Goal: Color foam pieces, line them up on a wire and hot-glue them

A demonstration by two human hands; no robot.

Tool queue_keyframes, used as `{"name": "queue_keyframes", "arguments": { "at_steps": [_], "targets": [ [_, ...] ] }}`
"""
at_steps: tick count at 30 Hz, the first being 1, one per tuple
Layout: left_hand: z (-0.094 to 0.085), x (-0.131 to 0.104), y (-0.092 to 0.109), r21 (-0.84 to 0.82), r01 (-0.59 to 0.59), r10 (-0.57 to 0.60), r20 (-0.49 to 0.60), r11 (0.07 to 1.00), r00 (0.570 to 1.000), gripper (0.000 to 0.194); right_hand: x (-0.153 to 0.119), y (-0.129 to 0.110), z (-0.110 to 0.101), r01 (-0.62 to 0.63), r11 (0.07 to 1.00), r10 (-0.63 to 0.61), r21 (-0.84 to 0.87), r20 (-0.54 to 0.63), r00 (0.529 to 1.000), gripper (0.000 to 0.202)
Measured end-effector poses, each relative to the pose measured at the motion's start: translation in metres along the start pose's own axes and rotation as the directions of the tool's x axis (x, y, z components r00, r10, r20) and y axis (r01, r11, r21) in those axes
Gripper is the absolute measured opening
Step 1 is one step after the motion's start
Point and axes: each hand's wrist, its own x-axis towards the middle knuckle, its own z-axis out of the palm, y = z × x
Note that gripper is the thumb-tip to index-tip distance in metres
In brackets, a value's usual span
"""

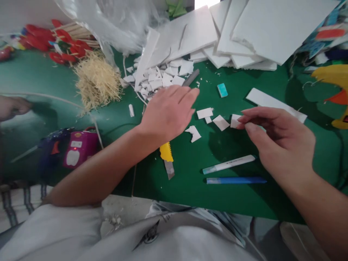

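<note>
My left hand [171,110] hovers palm down, fingers stretched out with nothing visible in them. It is beside a heap of white foam scraps [156,84] and partly over a yellow utility knife [166,151], whose blade points toward me. With thumb and fingertips, my right hand [280,139] pinches a small white foam piece [235,120]. Left of that lie a square foam piece [221,123], a rectangular one [205,113] and a notched one [193,134]. A white pen [228,164] and a blue pen [236,180] are in front of me.
Stacked white foam sheets [258,29] occupy the back. A foam strip [276,104] and a yellow glue gun [333,94] are at right, a blue eraser [222,90] mid-table. Leftward are straw shreds [98,79], a magenta power box [81,148] and another person's hand [13,107].
</note>
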Motion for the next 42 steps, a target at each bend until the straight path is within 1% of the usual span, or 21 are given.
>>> {"name": "queue_keyframes", "arguments": {
  "at_steps": [3, 6, 9, 12, 16, 18, 20, 21, 22, 23, 24, 26, 27, 29, 32, 34, 35, 36, 39, 41, 42],
  "targets": [
    [0.007, 0.002, 0.005, -0.087, -0.107, 0.111, 0.034, 0.990, 0.993, 0.043, 0.000, 0.000, 0.000, 0.004, 1.000, -0.004, -0.016, 0.010, 1.000, 0.018],
    [0.012, 0.004, 0.003, -0.101, -0.093, 0.096, 0.024, 0.991, 0.995, 0.040, 0.000, 0.000, 0.000, 0.002, 0.999, -0.001, -0.045, 0.012, 1.000, 0.018],
    [0.014, 0.004, -0.002, -0.143, -0.070, 0.067, -0.024, 0.987, 0.997, 0.038, 0.000, 0.001, 0.000, 0.005, 1.000, -0.004, -0.023, 0.007, 1.000, 0.018],
    [0.013, 0.004, -0.006, -0.192, -0.123, 0.110, -0.074, 0.974, 0.991, 0.040, 0.000, 0.001, 0.000, 0.012, 1.000, -0.012, -0.024, 0.010, 1.000, 0.016],
    [0.014, 0.007, -0.004, -0.175, -0.187, 0.189, -0.008, 0.967, 0.982, 0.036, 0.000, 0.002, 0.001, 0.023, 0.999, -0.021, -0.046, 0.034, 0.999, 0.017],
    [0.014, 0.007, -0.003, -0.200, -0.168, 0.170, -0.006, 0.965, 0.985, 0.034, 0.000, 0.003, 0.001, 0.018, 0.999, -0.016, -0.050, 0.041, 0.999, 0.018],
    [0.012, 0.007, -0.003, -0.360, -0.097, 0.089, -0.041, 0.928, 0.995, 0.032, 0.000, 0.003, 0.001, 0.008, 0.999, -0.006, -0.049, 0.029, 1.000, 0.017],
    [0.010, 0.007, -0.003, -0.492, -0.042, 0.026, -0.039, 0.869, 0.999, 0.033, 0.000, 0.003, 0.002, 0.000, 0.999, 0.001, -0.045, 0.023, 1.000, 0.016],
    [0.006, 0.007, -0.004, -0.634, 0.024, -0.038, -0.008, 0.773, 0.999, 0.034, 0.000, 0.002, 0.001, -0.009, 0.999, 0.010, -0.040, 0.022, 1.000, 0.016],
    [0.002, 0.007, -0.005, -0.760, 0.102, -0.092, 0.055, 0.642, 0.994, 0.036, 0.000, 0.002, 0.001, -0.017, 0.999, 0.018, -0.034, 0.024, 1.000, 0.016],
    [-0.002, 0.007, -0.006, -0.848, 0.180, -0.112, 0.143, 0.499, 0.983, 0.038, 0.000, 0.001, 0.001, -0.023, 0.999, 0.024, -0.031, 0.027, 0.999, 0.016],
    [-0.009, 0.009, -0.007, -0.917, 0.311, -0.089, 0.298, 0.250, 0.950, 0.037, 0.000, 0.000, 0.000, -0.029, 0.999, 0.030, -0.032, 0.034, 0.999, 0.016],
    [-0.012, 0.010, -0.008, -0.920, 0.360, -0.067, 0.354, 0.157, 0.933, 0.035, 0.000, 0.000, -0.001, -0.027, 0.999, 0.029, -0.035, 0.033, 0.999, 0.016],
    [-0.015, 0.012, -0.009, -0.909, 0.415, -0.039, 0.414, 0.039, 0.910, 0.032, 0.000, 0.000, -0.001, -0.021, 0.999, 0.023, -0.043, 0.032, 0.999, 0.014],
    [-0.015, 0.012, -0.010, -0.905, 0.425, -0.023, 0.425, -0.009, 0.905, 0.034, 0.001, 0.000, -0.001, -0.014, 0.998, 0.016, -0.065, 0.036, 0.999, 0.013],
    [-0.014, 0.011, -0.010, -0.916, 0.400, -0.037, 0.400, 0.008, 0.916, 0.036, 0.001, 0.001, -0.002, -0.008, 0.997, 0.012, -0.082, 0.046, 0.999, 0.013],
    [-0.013, 0.010, -0.010, -0.926, 0.375, -0.061, 0.372, 0.045, 0.926, 0.037, 0.002, 0.001, -0.002, -0.005, 0.996, 0.010, -0.088, 0.051, 0.999, 0.013],
    [-0.012, 0.009, -0.010, -0.932, 0.345, -0.092, 0.336, 0.110, 0.937, 0.036, 0.002, 0.002, -0.002, -0.001, 0.996, 0.006, -0.092, 0.058, 0.998, 0.012],
    [-0.011, 0.007, -0.009, -0.872, 0.234, -0.144, 0.190, 0.430, 0.971, 0.027, 0.001, 0.003, -0.003, -0.005, 0.995, 0.011, -0.098, 0.068, 0.998, 0.011],
    [-0.009, 0.006, -0.008, -0.769, 0.128, -0.113, 0.072, 0.626, 0.991, 0.020, 0.001, 0.003, -0.003, -0.013, 0.996, 0.019, -0.089, 0.067, 0.998, 0.012],
    [-0.008, 0.005, -0.008, -0.707, 0.069, -0.079, 0.018, 0.704, 0.997, 0.018, 0.001, 0.003, -0.003, -0.016, 0.997, 0.022, -0.081, 0.068, 0.997, 0.012]
  ]
}}
